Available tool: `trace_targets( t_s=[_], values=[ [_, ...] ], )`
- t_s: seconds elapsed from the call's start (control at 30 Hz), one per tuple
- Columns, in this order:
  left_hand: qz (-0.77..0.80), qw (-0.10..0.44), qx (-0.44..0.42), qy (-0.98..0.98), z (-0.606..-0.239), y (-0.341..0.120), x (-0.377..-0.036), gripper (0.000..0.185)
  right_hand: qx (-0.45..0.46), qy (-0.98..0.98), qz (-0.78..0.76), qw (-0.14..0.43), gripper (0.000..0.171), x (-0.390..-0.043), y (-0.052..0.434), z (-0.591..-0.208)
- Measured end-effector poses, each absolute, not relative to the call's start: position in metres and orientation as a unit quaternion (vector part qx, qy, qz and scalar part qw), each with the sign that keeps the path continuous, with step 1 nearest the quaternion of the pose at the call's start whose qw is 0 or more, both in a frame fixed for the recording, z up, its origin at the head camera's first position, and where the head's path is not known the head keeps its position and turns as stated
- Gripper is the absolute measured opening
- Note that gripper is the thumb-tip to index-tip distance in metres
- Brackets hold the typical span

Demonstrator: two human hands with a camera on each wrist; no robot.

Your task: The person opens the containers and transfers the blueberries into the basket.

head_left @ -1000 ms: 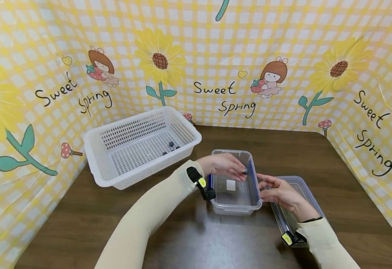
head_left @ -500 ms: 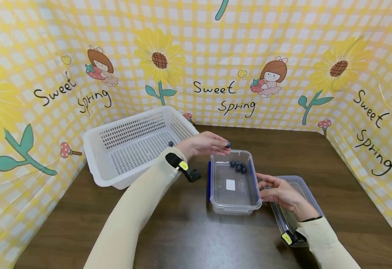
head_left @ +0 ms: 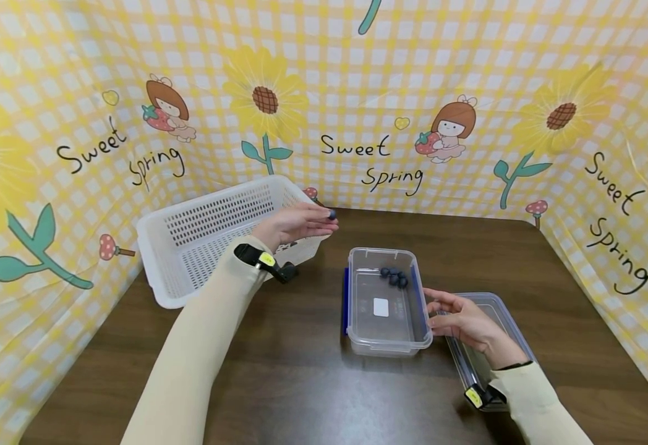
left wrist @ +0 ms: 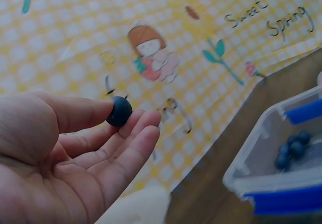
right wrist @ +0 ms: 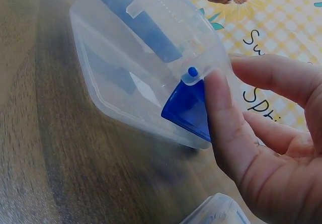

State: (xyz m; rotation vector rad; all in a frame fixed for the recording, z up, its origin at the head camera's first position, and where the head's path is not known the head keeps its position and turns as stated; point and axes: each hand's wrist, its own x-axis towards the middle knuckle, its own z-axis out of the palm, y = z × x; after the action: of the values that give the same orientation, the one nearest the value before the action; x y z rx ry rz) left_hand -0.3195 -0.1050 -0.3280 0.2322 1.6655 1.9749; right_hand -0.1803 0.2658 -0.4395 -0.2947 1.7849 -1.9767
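Left hand (head_left: pixel 293 225) pinches one blueberry (head_left: pixel 332 214) at its fingertips, up by the white basket (head_left: pixel 190 247) (others sit in the clear container (head_left: pixel 387 337)). Right hand (head_left: pixel 460 321), fingers relaxed, touches that container's side.

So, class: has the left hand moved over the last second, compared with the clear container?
Yes. The left hand, pinching a blueberry, has left the clear container for the white basket.

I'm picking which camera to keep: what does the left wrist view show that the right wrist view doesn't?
Only the left wrist view shows the blueberries lying inside the clear container, and the left hand close up. Only the right wrist view shows the right hand touching the container's blue clip. Both show the container and the blueberry pinched in the left hand.
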Motion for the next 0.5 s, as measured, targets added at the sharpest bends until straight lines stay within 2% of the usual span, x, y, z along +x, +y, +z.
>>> trace_targets(
  t_s=[0.23,0.5],
  values=[
    [0.743,0.241,0.039,0.623,-0.328,-0.14,-0.33,0.039,-0.103,0.648,-0.719,0.228,0.074,-0.18,0.266,-0.438],
    [0.744,0.218,0.002,0.632,-0.339,-0.185,-0.337,0.045,-0.101,0.647,-0.72,0.228,0.072,-0.181,0.266,-0.441]
  ],
)
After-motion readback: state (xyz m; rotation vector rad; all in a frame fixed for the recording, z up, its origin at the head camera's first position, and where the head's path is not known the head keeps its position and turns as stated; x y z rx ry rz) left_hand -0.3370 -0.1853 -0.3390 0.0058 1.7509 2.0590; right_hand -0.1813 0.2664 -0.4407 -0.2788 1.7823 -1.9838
